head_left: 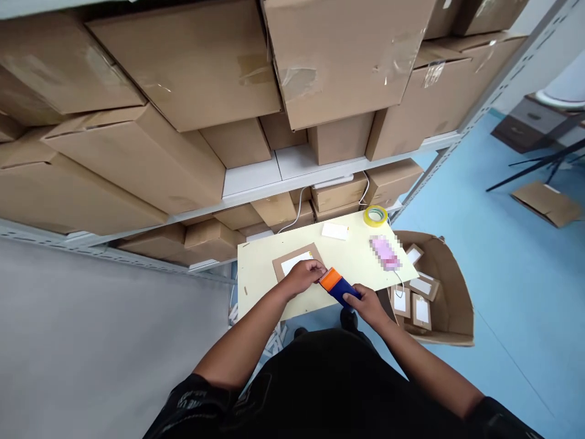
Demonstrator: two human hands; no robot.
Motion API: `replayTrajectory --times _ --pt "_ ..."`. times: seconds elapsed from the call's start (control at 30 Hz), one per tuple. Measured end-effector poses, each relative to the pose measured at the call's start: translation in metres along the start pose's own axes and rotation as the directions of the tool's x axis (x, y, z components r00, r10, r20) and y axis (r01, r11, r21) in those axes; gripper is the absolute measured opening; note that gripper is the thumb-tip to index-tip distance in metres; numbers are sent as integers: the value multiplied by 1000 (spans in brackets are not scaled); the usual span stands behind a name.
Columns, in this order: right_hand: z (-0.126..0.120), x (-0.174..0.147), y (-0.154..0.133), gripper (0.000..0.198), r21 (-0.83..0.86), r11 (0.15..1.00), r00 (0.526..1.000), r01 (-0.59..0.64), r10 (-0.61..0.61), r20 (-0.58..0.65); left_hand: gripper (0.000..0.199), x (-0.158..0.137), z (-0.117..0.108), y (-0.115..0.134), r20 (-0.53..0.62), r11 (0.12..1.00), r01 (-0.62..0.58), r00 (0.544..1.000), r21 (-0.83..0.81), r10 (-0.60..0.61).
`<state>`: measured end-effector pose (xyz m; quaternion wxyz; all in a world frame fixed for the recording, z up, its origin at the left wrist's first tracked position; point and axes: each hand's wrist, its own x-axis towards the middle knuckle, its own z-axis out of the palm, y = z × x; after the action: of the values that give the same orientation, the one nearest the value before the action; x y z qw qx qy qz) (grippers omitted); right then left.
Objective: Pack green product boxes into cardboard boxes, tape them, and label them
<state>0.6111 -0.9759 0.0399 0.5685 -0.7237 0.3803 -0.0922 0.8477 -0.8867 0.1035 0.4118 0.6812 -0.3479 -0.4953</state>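
Note:
A flat, oblong orange and dark blue item is held slanted above the front edge of the small pale table; its exact kind I cannot make out. My right hand is closed around its blue lower end, thumb on top. At the orange upper end, my left hand has its fingers curled and pinched against the edge. Beneath and beside my left hand lies a brown cardboard mailer with a white label, partly covered by the hand.
On the pale table are a white label stack, a yellow tape roll and a blurred pink object with a cable. A large carton at right contains several labelled mailers. Shelves of cardboard boxes rise behind.

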Motion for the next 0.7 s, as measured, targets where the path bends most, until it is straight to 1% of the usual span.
replayTrajectory --times 0.1,0.17,0.23,0.27,0.33,0.4,0.47,0.53,0.57,0.6,0.67,0.7 --pt "29 -15 -3 52 -24 993 992 -119 118 -36 21 -10 -1 -15 -33 984 -69 997 164 75" --pt "44 -21 -4 55 -7 990 986 -143 142 -87 20 -12 -5 -21 -50 957 -105 991 270 123" --pt "53 -26 -4 57 3 987 975 -160 158 -154 20 -10 -11 -25 -42 931 -114 990 348 137" --pt "54 -28 -2 58 2 985 968 -174 172 -184 20 -8 -15 -27 -45 920 -110 990 376 136" --pt "50 -37 7 58 13 976 952 -219 216 -218 22 -1 -22 -28 -87 905 -76 988 419 124" --pt "43 -49 22 59 93 958 935 -273 286 -209 23 8 -28 -28 -108 884 -42 989 466 104" --pt "37 -62 38 59 234 919 919 -317 359 -166 23 21 -29 -23 -35 837 -69 994 543 105" --pt "36 -67 52 59 349 863 893 -364 431 -134 22 38 -23 -13 91 750 -144 990 646 111" --pt "37 -66 57 58 392 833 876 -391 467 -118 21 49 -18 -6 139 687 -169 985 706 100" --pt "39 -63 61 58 434 798 859 -417 502 -97 21 62 -12 0 168 623 -169 984 763 60" --pt "45 -49 67 57 533 709 824 -462 565 -38 24 93 0 13 190 446 -138 979 884 -74" --pt "48 -40 70 57 589 655 812 -474 584 4 24 108 5 17 181 399 -120 976 909 -118"
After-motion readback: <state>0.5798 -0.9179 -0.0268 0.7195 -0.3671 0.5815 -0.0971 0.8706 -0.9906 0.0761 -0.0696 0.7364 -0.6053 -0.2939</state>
